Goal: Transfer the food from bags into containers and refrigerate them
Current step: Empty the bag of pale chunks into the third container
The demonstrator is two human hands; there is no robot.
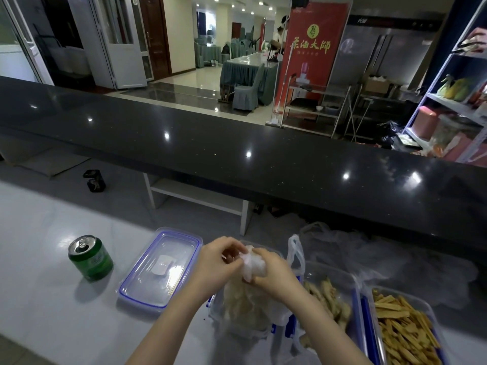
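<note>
Clear plastic bag (246, 304) of pale food sits upright on the white counter (44, 299); I have both hands at its knotted top. Left hand (220, 262) fingers pinch the knot, right hand (274, 270) fingers curl round the bunched neck. Empty lidded container (160, 267) just left. Two open containers, fried pieces (329, 299) and yellow strips (405, 327), to the right. Green can (91, 258) far left.

Can (91, 258) far left on counter (39, 233), lid (160, 270) right of it, bag (245, 309) next, two containers (332, 299) (405, 330) far right.
</note>
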